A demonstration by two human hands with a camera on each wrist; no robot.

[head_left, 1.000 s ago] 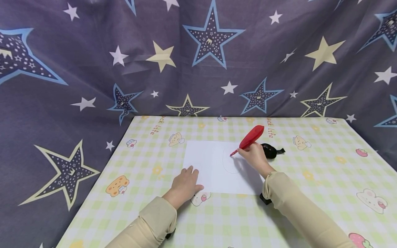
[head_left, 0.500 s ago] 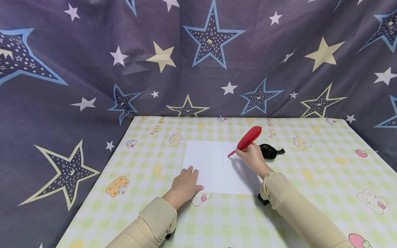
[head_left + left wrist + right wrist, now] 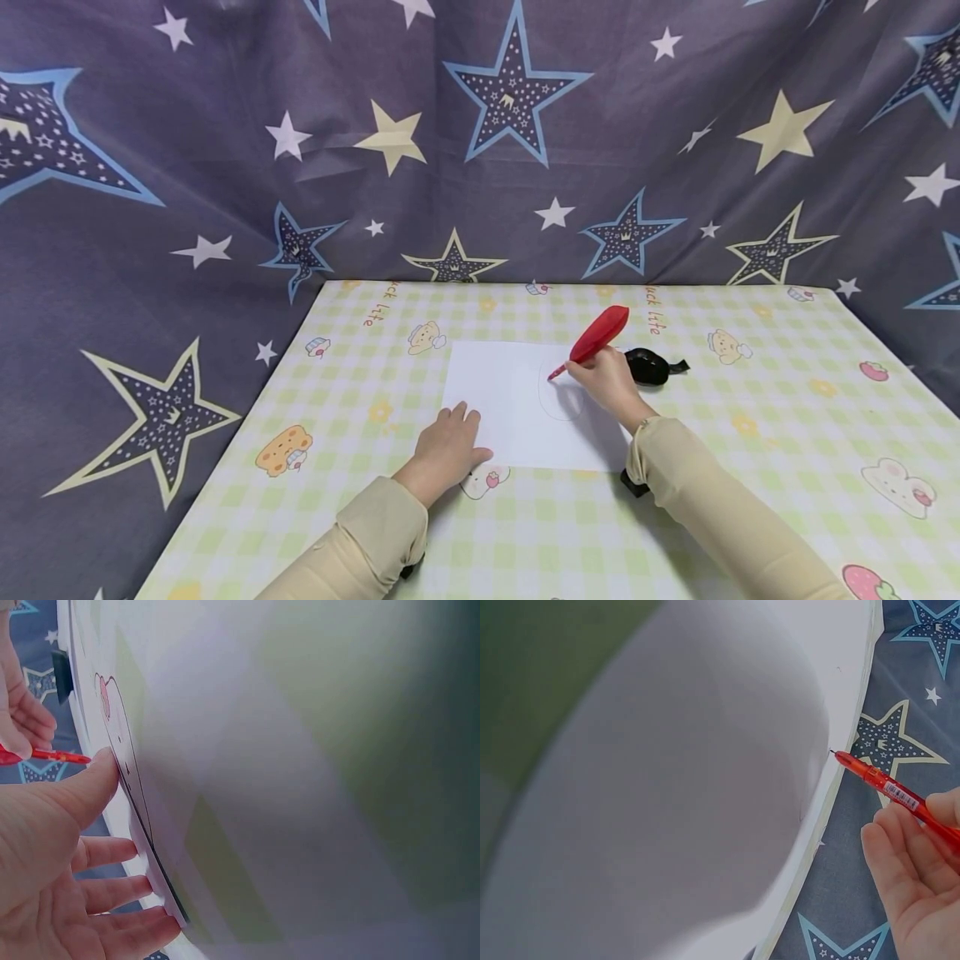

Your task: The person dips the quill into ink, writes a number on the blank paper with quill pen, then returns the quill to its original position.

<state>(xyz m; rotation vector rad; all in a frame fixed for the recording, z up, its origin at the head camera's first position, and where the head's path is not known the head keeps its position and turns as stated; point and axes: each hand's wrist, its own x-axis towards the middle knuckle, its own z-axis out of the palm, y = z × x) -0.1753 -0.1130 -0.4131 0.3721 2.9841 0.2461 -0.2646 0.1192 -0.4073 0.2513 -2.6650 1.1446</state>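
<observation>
A white sheet of paper lies on the table, bearing a thin curved pen line. My left hand rests over its near left corner, fingers spread; in the left wrist view the thumb and fingertips lie along the paper's edge. My right hand pinches a red pen topped by a broad, feather-shaped red piece. The pen slants down to the left, its tip at the paper inside the drawn outline. In the right wrist view the dark point and a barcode label on the red barrel show.
A glossy black rounded object with a short tab sits just beyond my right hand, partly covered by it. The checked tablecloth has printed cartoons. A dark star-patterned curtain hangs behind the table and along its left.
My right hand and the pen have shifted slightly left, the tip sliding left across the paper. The left hand has stayed in place.
</observation>
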